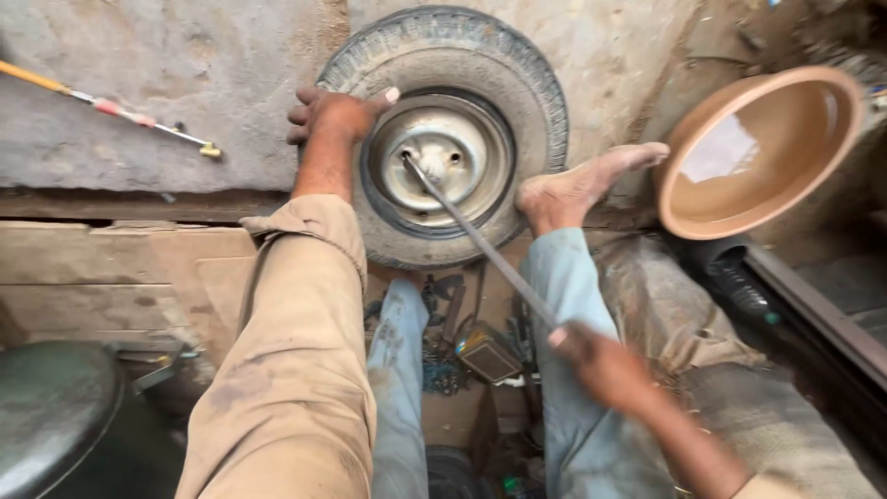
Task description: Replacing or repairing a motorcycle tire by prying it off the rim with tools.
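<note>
A small tyre (517, 69) on a grey metal rim (453, 152) lies flat on the ground in front of me. My left hand (333, 113) presses down on the tyre's left edge, fingers spread over the rubber. My right hand (601, 365) is blurred and grips the near end of a long metal tyre lever (480, 242). The lever's far tip sits at the rim's inner edge. My bare right foot (582, 185) rests on the tyre's right side.
A tan basin (758, 152) holding water stands at the right. A yellow-handled rod (111, 106) lies at the upper left. Loose tools and scrap (471, 346) sit between my legs. A dark round object (51, 411) is at the lower left. A black ribbed hose (739, 286) lies under the basin.
</note>
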